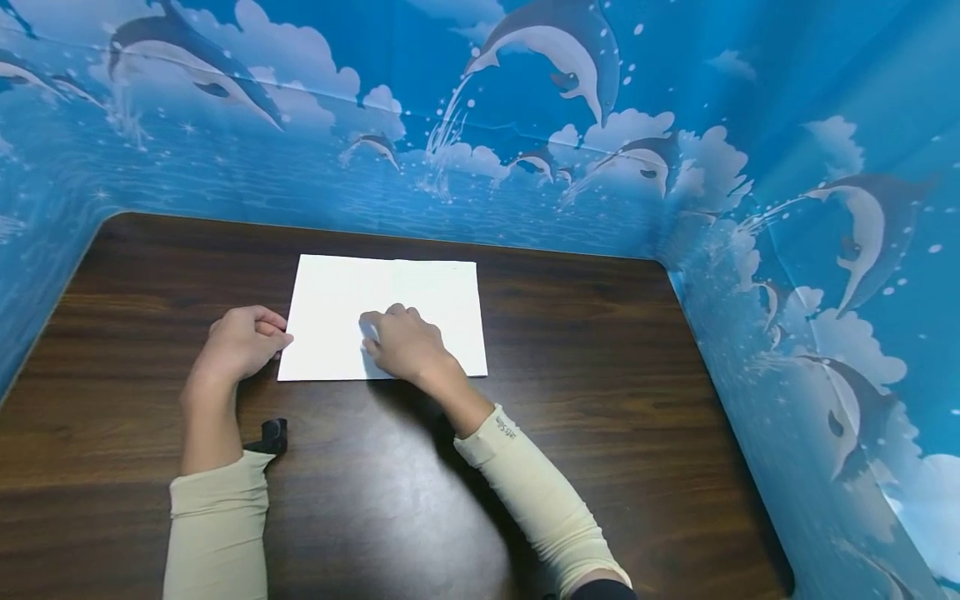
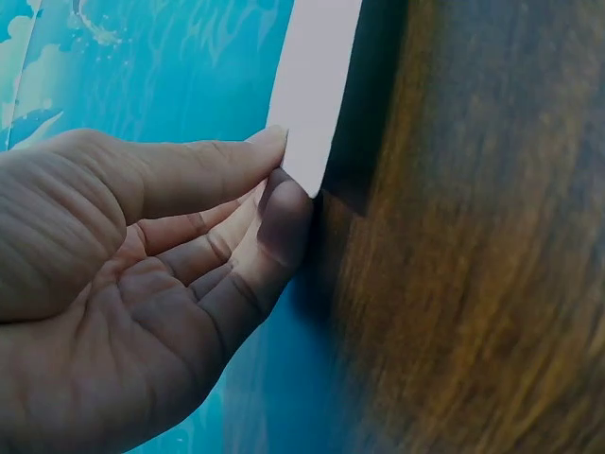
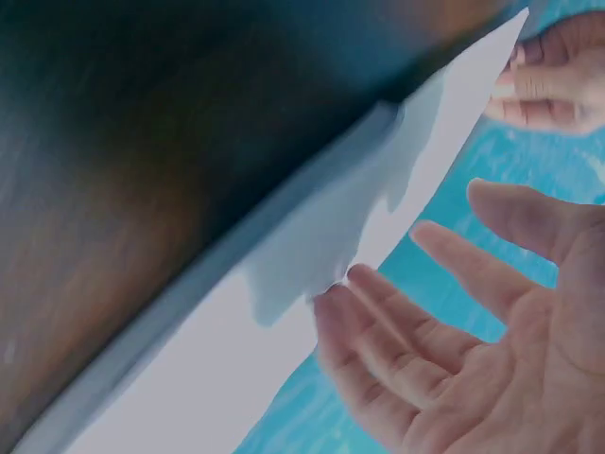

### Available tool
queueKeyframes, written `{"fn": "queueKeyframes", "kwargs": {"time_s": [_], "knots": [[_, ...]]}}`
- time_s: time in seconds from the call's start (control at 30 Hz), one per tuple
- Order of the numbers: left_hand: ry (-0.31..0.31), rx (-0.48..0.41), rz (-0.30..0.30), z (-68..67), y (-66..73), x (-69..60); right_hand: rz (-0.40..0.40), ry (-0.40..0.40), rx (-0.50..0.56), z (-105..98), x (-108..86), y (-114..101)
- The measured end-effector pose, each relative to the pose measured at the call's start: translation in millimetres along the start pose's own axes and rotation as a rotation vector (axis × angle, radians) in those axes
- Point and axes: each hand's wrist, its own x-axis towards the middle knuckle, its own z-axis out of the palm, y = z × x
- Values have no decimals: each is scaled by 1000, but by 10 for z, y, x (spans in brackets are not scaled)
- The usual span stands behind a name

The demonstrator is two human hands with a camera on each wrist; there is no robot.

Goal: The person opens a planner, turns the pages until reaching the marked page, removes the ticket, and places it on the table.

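White paper lies on the dark wooden table, with a slight notch midway along its far edge. My left hand pinches its left edge between thumb and index finger; the left wrist view shows a narrow strip of the paper at those fingertips. Over the middle of the sheet, my right hand is palm down. In the right wrist view its fingers are spread and fairly straight, with some fingertips touching the paper and the thumb held apart.
The brown wood-grain table extends around the paper. A blue curtain printed with dolphins and clouds stands along the table's back and sides. A small black device sits at my left wrist. Pale sleeves cover both forearms.
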Motion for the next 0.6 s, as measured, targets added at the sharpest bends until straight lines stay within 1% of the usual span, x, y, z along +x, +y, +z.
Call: {"fn": "queueKeyframes", "kwargs": {"time_s": [0.07, 0.17, 0.23, 0.33, 0.47, 0.6], "knots": [[1, -3, -6, -6, -11, -4, -9, 42, 42, -68, 1, 87], [-1, -8, -10, -14, -25, -5, 2, 79, 114, -206, 34, 270], [0, -11, -7, -13, -29, -6, 19, 99, 171, -302, 86, 437], [-2, -10, -4, -5, -31, -7, 71, 123, 244, -396, 197, 725], [-8, -8, -8, 8, -36, -12, 164, 158, 255, -369, 352, 1077], [-7, -13, 2, -3, -33, -12, 245, 165, 185, -270, 465, 1299]]}}
